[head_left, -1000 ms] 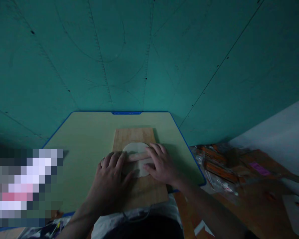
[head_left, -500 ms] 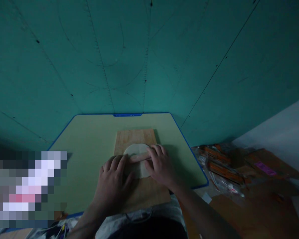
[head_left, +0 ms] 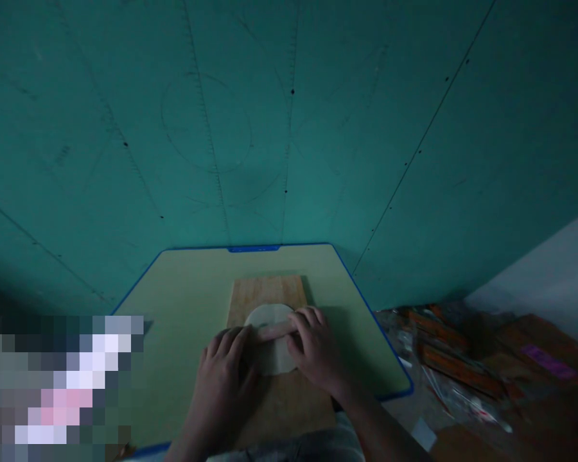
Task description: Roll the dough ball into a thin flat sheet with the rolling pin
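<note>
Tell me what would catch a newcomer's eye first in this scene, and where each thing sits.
First, the two hands at the bottom centre: the left hand and right hand press a pinkish roller across a pale round dough sheet on a wooden board. The board lies on a light tabletop with a blue rim, set against a big teal wall. To the right, a dim heap of orange packets lies on the floor.

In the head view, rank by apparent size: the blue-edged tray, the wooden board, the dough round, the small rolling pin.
1. Blue-edged tray, largest.
2. Wooden board, lying on the tray.
3. Dough round, partly covered by the hands.
4. Rolling pin, smallest; its ends are hidden.
</note>
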Demonstrator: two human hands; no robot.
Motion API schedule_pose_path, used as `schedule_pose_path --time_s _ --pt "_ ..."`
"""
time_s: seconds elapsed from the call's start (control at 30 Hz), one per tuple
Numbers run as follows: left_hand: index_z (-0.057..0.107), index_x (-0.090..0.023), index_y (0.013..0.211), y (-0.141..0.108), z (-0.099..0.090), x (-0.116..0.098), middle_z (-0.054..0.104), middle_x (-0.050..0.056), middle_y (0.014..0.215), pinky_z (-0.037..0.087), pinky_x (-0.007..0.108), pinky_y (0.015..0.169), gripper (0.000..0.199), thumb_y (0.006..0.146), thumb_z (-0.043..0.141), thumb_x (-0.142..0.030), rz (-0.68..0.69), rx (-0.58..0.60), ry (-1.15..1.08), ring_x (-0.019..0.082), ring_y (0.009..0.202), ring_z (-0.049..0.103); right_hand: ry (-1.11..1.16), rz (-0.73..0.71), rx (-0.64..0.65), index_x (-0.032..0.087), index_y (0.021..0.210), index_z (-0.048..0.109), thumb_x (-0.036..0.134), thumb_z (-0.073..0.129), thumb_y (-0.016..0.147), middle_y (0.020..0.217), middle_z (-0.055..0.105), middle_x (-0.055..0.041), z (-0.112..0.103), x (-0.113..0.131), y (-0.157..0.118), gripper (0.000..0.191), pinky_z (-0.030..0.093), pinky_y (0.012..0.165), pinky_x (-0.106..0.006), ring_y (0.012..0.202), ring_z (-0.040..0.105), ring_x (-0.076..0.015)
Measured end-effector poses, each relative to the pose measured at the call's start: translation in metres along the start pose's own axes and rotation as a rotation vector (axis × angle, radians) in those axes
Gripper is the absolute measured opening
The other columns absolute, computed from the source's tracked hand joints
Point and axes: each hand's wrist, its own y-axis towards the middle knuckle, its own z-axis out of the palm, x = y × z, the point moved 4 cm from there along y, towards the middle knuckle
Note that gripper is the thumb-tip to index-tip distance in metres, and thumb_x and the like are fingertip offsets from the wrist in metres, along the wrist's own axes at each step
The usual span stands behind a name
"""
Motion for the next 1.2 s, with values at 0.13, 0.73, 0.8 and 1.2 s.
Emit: schedule_pose_path --time_s 0.13,0.73,0.8,1.2 --pt "0.054 -0.019 0.136 -0.0019 0.0009 0.0008 0.065 0.013 0.127 0.052 0.050 0.092 0.049 0.088 0.054 -0.021 0.007 0.005 -0.034 0.031 0.115 0.057 0.015 -0.016 -0.016 0.021 0.116 0.059 0.013 0.055 0.087 0.114 0.063 -0.0088 0.0014 -0.0005 -0.0021 0.030 0.048 0.100 -0.047 0.116 0.051 -0.0275" --pt "0.059 -0.021 0.130 -0.0012 -0.0022 0.0006 0.067 0.011 0.124 0.054 0.048 0.092 0.046 0.085 0.056 -0.016 -0.005 -0.020 -0.092 0.029 0.113 0.060 0.032 -0.049 -0.113 0.023 0.121 0.057 0.010 0.049 0.088 0.117 0.064 -0.0086 0.0070 -0.0052 -0.0094 0.036 0.050 0.101 -0.048 0.118 0.054 -0.0272" --pt "0.060 -0.022 0.129 -0.0016 -0.0020 0.0014 0.069 0.011 0.122 0.055 0.047 0.090 0.044 0.086 0.056 -0.017 0.006 -0.039 -0.076 0.029 0.112 0.061 0.036 -0.059 -0.124 0.024 0.121 0.057 0.009 0.049 0.087 0.117 0.064 -0.0085 0.0077 -0.0052 -0.0098 0.038 0.051 0.100 -0.048 0.118 0.055 -0.0271" --pt "0.062 -0.019 0.129 0.0007 -0.0039 -0.0007 0.069 0.012 0.122 0.054 0.048 0.092 0.044 0.085 0.054 -0.015 -0.026 0.016 -0.061 0.030 0.112 0.061 0.024 -0.050 -0.109 0.022 0.117 0.058 0.008 0.052 0.087 0.114 0.065 -0.0083 0.0054 -0.0024 -0.0083 0.034 0.050 0.101 -0.047 0.117 0.054 -0.0274"
